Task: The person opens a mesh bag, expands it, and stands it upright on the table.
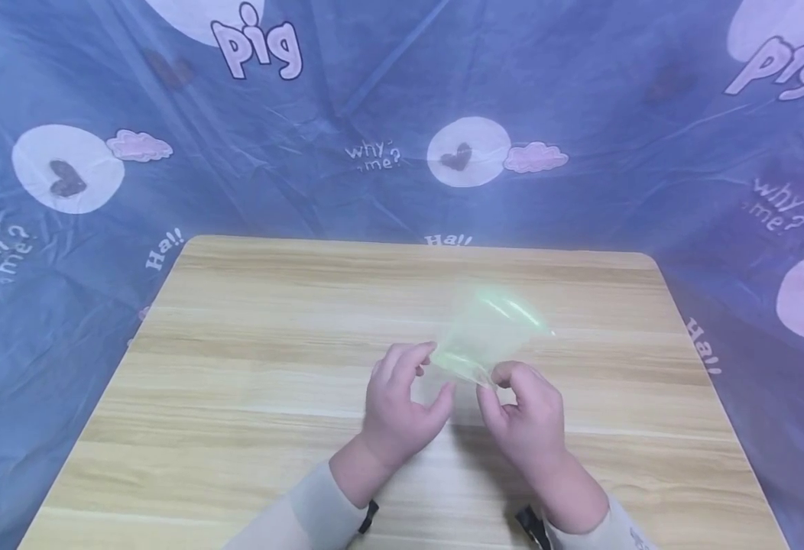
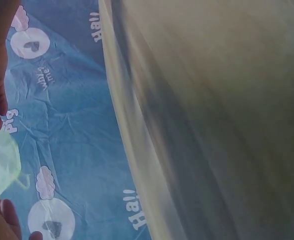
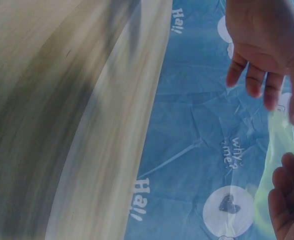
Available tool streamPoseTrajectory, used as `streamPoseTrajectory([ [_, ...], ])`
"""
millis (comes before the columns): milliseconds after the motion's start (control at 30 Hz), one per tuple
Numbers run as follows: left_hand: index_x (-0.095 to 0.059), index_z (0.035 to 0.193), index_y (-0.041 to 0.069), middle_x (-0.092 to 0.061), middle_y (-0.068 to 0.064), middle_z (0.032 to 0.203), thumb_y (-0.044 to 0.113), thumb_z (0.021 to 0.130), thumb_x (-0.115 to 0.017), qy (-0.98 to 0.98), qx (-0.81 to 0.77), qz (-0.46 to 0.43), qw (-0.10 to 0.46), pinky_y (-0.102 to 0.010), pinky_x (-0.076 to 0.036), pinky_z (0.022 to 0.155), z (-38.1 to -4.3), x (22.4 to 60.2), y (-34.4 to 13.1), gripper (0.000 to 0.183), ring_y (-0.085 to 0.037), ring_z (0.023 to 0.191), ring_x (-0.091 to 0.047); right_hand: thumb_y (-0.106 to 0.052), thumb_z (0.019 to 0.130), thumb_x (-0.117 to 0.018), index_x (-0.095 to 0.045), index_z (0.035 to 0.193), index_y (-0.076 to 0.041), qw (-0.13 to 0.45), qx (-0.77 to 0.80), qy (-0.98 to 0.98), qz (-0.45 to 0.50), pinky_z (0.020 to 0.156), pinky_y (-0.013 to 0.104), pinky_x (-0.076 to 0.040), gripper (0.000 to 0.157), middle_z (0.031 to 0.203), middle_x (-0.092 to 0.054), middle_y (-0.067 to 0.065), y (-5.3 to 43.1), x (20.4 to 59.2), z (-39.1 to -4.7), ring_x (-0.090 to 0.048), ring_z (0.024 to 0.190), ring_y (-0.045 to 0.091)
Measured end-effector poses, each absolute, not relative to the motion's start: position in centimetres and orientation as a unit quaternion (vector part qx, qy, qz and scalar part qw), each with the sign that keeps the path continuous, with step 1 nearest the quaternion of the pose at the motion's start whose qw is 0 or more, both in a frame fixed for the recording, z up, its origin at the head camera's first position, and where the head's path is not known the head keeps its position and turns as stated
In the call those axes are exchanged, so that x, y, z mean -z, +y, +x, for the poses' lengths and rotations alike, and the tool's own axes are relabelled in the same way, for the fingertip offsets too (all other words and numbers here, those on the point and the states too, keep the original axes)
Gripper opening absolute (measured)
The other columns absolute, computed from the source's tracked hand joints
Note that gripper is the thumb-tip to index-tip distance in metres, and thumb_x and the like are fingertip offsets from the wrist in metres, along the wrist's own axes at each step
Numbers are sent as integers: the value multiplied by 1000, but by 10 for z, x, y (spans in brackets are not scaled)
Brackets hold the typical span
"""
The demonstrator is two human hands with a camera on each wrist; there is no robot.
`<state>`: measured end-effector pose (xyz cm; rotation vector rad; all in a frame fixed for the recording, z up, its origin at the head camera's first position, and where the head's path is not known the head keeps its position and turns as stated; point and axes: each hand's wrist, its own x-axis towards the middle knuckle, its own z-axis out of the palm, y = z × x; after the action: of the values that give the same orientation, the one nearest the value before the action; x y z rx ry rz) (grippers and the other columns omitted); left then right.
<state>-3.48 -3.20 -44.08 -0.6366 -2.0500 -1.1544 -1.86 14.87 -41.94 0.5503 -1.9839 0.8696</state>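
Note:
A thin, see-through pale green bag (image 1: 487,325) is held up over the table between the two hands. At its lower right corner, my right hand (image 1: 529,401) pinches the edge between thumb and forefinger. My left hand (image 1: 402,401) is at the bag's left edge, forefinger touching or very near it, with the thumb apart. The left wrist view shows part of the green bag (image 2: 4,162) with a thin loop at its side. In the right wrist view, the left hand (image 3: 267,50) has fairly straight fingers, while the right hand (image 3: 289,200) is partly cut off.
A light wood-grain table (image 1: 223,397) lies beneath the hands. Behind it and at both sides hangs a blue printed cloth (image 1: 347,92), creased in places. The table's far edge runs just beyond the bag.

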Motion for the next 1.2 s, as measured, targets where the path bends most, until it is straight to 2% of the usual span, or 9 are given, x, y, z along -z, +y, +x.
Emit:
streamPoseTrajectory([
  [200,-75,113,9,-77,1,91,9,81,-70,-801,438,-235,335,-34,-53,67,-36,439,-30,32,-13,73,-68,-7,85,-59,-59,77,-1,410,-368,-801,236,55,32,-57,10,71,-68,9,150,419,-17,-63,57,22],
  [367,-78,99,7,-77,0,80,-2,79,-63,-782,443,-249,362,-40,-56,73,-37,440,-31,26,-11,66,-68,-10,88,-60,-61,78,-2,402,-374,-798,251,59,28,-58,14,73,-69,8,150,420,-17,-64,59,21],
  [567,-70,88,3,-73,-1,70,-3,82,-63,-764,441,-253,398,-46,-59,74,-37,440,-33,11,-10,57,-67,-5,85,-58,-68,85,1,396,-392,-789,260,62,27,-58,12,79,-73,9,148,420,-17,-64,62,21],
  [667,-63,83,4,-68,-1,66,-2,79,-61,-756,432,-264,415,-48,-60,73,-36,439,-32,8,-10,52,-62,0,82,-55,-71,88,4,407,-403,-778,257,61,26,-57,18,79,-74,10,146,418,-17,-63,61,20],
  [767,-61,84,4,-61,1,60,-3,72,-57,-744,420,-276,439,-49,-60,73,-36,439,-31,14,-8,47,-55,2,81,-54,-74,88,5,422,-407,-770,252,60,26,-57,22,79,-75,11,144,415,-18,-64,61,21],
  [933,-65,93,2,-50,6,55,-3,76,-54,-734,402,-286,467,-49,-59,72,-35,441,-29,21,-7,46,-48,-3,86,-61,-73,77,2,454,-391,-769,223,50,28,-54,16,69,-73,9,142,413,-19,-65,53,22],
  [1067,-66,93,2,-52,5,58,-2,78,-53,-729,390,-291,481,-50,-59,74,-35,442,-28,21,-7,47,-49,-9,86,-61,-64,66,-3,481,-345,-780,205,39,27,-44,21,57,-63,4,143,415,-20,-52,43,17],
  [1200,-66,94,2,-53,5,59,-2,75,-53,-724,387,-292,491,-50,-58,75,-37,443,-28,23,-7,47,-50,-9,82,-58,-61,78,1,469,-331,-794,200,42,28,-48,12,64,-63,6,144,417,-19,-54,46,18],
])
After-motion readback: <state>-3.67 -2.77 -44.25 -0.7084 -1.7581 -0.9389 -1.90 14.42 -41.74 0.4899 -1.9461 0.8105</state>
